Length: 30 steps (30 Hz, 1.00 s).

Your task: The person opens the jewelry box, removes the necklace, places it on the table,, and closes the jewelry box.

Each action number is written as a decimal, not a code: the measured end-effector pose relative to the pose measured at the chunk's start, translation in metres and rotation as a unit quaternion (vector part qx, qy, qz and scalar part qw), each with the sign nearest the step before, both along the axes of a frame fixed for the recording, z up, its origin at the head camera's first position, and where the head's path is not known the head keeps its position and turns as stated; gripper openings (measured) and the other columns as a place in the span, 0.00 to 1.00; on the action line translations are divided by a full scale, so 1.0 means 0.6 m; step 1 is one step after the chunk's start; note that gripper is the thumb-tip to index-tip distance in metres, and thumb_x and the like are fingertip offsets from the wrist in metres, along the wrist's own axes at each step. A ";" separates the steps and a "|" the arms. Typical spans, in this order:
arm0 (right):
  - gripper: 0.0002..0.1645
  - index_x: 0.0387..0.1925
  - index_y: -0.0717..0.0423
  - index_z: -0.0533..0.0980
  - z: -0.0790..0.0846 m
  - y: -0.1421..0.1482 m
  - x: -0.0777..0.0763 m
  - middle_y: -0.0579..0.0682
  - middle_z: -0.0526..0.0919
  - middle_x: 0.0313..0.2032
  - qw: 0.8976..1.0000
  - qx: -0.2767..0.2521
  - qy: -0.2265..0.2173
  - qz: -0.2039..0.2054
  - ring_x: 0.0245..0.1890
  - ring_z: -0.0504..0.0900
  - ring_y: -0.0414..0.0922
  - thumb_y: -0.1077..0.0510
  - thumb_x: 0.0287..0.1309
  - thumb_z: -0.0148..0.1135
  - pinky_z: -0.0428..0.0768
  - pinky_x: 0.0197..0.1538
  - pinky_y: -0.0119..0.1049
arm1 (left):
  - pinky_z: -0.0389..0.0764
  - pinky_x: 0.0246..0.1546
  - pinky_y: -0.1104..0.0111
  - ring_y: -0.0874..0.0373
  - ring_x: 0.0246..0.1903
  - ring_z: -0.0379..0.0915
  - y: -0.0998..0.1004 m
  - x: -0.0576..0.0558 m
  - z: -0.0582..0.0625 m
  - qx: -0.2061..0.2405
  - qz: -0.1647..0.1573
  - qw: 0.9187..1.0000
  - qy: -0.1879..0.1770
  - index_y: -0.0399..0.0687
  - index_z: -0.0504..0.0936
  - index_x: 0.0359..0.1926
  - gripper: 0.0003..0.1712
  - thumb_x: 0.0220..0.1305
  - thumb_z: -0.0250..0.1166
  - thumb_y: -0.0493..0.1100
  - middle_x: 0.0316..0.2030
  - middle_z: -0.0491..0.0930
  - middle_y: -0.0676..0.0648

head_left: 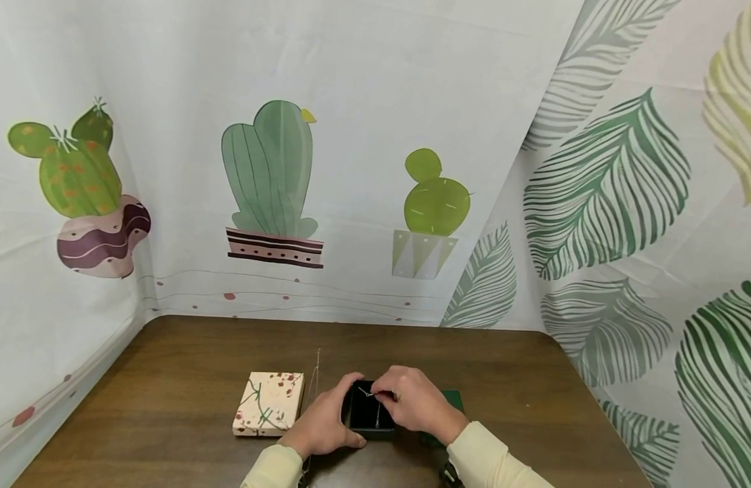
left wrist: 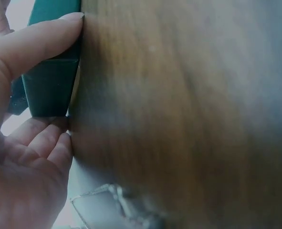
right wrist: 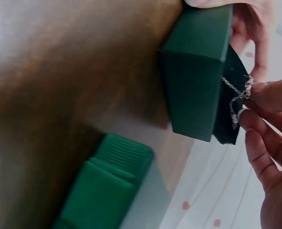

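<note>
A small dark green box (head_left: 373, 434) with a black insert (head_left: 363, 407) stands on the table between both hands. My left hand (head_left: 323, 417) grips it from the left; the left wrist view shows the thumb on one edge and fingers against the opposite side. Above the insert my right hand (head_left: 412, 400) pinches a thin silver chain (head_left: 377, 415) between thumb and fingertips. One strand of the chain hangs down across the black surface. In the right wrist view, the chain (right wrist: 234, 109) bunches at the fingertips in front of the insert (right wrist: 226, 121), which looks tilted.
Left of the hands lies a cream box (head_left: 268, 403) with a red floral print. Another fine chain (head_left: 316, 373) lies beside it. A brighter green object (right wrist: 102, 186) with a ribbed end sits under my right wrist. Behind the wooden table (head_left: 186, 379) hangs a printed cloth (head_left: 363, 102).
</note>
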State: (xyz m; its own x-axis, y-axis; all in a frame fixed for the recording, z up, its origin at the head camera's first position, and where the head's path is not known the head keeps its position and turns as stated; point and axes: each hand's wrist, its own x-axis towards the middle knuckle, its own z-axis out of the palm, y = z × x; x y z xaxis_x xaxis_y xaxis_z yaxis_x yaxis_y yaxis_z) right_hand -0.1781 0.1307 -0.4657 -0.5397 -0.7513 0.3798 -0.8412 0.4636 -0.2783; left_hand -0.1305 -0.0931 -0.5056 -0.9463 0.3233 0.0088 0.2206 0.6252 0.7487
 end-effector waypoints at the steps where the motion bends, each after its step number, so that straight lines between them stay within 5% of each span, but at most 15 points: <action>1: 0.07 0.39 0.51 0.90 -0.001 0.001 0.001 0.44 0.91 0.36 1.000 0.002 0.004 0.001 0.37 0.85 0.36 0.64 0.63 0.71 0.82 0.40 0.24 | 0.79 0.48 0.54 0.54 0.48 0.78 0.000 0.000 0.000 0.001 0.000 1.000 0.000 0.57 0.62 0.76 0.62 0.41 0.86 0.48 0.57 0.81 0.46; 11: 0.05 0.39 0.51 0.89 -0.010 0.006 0.004 0.43 0.91 0.37 1.000 -0.002 0.009 -0.005 0.39 0.85 0.36 0.62 0.62 0.72 0.83 0.42 0.26 | 0.78 0.48 0.55 0.54 0.48 0.78 0.002 0.002 0.000 0.003 0.003 1.000 -0.001 0.57 0.64 0.74 0.60 0.41 0.86 0.48 0.57 0.81 0.46; 16: 0.06 0.42 0.51 0.87 -0.013 0.014 0.005 0.44 0.89 0.43 0.997 -0.018 0.008 -0.070 0.46 0.85 0.41 0.59 0.62 0.73 0.86 0.49 0.37 | 0.78 0.48 0.55 0.55 0.47 0.78 0.003 0.001 -0.003 0.005 0.005 1.000 0.003 0.59 0.64 0.73 0.60 0.39 0.87 0.48 0.55 0.82 0.47; 22: 0.24 0.59 0.59 0.81 -0.017 0.029 0.001 0.54 0.86 0.57 0.980 -0.011 -0.127 -0.151 0.57 0.85 0.53 0.53 0.65 0.71 0.84 0.56 0.52 | 0.79 0.46 0.55 0.56 0.44 0.78 0.003 0.002 -0.004 0.011 0.004 1.000 0.000 0.60 0.63 0.73 0.60 0.39 0.87 0.46 0.52 0.83 0.47; 25: 0.21 0.57 0.58 0.82 -0.022 0.036 -0.001 0.54 0.89 0.52 0.974 -0.016 -0.170 -0.149 0.51 0.88 0.50 0.55 0.65 0.70 0.86 0.51 0.48 | 0.78 0.47 0.55 0.56 0.45 0.77 0.003 0.002 -0.004 0.010 0.004 1.000 0.000 0.59 0.63 0.73 0.60 0.39 0.87 0.47 0.53 0.83 0.47; 30: 0.10 0.48 0.55 0.85 -0.029 0.038 0.000 0.51 0.91 0.45 0.973 -0.059 -0.178 -0.134 0.45 0.89 0.48 0.60 0.65 0.70 0.87 0.46 0.40 | 0.79 0.47 0.55 0.55 0.45 0.78 0.003 0.000 -0.004 0.005 0.005 1.000 0.003 0.57 0.62 0.74 0.61 0.40 0.87 0.47 0.54 0.82 0.46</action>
